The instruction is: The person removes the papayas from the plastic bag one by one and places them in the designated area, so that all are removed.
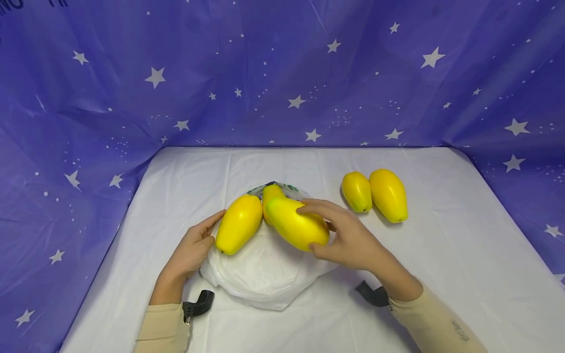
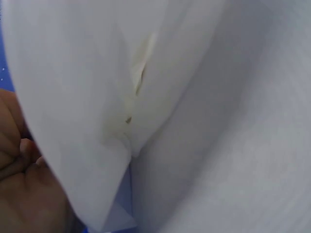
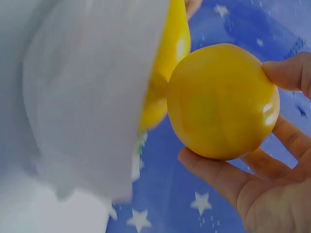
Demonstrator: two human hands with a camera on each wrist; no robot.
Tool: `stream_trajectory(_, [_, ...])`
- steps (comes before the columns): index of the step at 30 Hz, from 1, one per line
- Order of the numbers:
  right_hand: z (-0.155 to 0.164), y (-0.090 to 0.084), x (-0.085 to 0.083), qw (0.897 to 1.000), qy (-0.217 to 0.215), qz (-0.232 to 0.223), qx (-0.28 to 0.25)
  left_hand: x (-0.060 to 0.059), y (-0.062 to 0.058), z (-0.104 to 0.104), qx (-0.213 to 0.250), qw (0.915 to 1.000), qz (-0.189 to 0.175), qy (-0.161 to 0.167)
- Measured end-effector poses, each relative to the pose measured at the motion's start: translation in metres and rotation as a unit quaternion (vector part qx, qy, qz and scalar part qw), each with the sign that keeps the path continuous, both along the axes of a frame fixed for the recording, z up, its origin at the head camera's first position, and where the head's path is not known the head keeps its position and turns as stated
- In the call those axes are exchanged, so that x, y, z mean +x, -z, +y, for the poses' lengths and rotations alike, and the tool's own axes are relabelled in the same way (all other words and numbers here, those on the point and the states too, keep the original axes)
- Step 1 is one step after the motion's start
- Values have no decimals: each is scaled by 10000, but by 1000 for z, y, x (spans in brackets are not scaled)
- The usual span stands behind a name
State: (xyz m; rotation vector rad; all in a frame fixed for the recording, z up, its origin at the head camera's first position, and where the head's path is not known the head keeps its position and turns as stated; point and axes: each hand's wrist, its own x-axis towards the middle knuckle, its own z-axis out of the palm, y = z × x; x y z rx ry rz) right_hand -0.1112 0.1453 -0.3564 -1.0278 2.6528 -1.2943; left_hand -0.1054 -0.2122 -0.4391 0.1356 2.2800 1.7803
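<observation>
Gripping a yellow mango [image 1: 296, 224] over the white plastic bag [image 1: 265, 269], the right hand [image 1: 350, 235] has its fingers curled across the fruit's top and its thumb under the near end; the right wrist view shows the mango's rounded end [image 3: 223, 102] pinched between thumb and fingers, with a gap left behind the fruit. The bag lies crumpled on the white tablecloth [image 1: 441, 274], and this mango is tilted above the bag's right half.

At the bag's left edge, the left hand [image 1: 192, 247] lies with fingers straight and relaxed, the fingertips touching the side of a second mango [image 1: 239, 223] that rests on the bag. In the left wrist view the bag's white plastic [image 2: 146, 97] fills the frame beside the palm [image 2: 24, 194].

Just beyond these two, a third mango [image 1: 271, 192] pokes out at the bag's far rim, partly hidden by the held one.

Farther right of the bag, well apart from it, two more mangoes [image 1: 375, 193] lie side by side, touching. Behind the bag, a purple starred curtain [image 1: 282, 73] closes off the table.
</observation>
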Motion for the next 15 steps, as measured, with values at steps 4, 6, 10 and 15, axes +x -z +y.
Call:
stream_trajectory(4, [17,-6,-8,9992,387,-15,-102,0,0,0,-30,10000,10,15])
stream_trajectory(6, [25,-9,-12,9983,557,-53,-186,0,0,0,-47,10000,9,8])
stream_trajectory(10, [40,-15,-17,9953,884,-29,-392,0,-1,0,-48,10000,-14,-6])
stream_trajectory(15, [58,-21,-22,9894,1313,-16,-615,1,-1,0,31,10000,-55,-7])
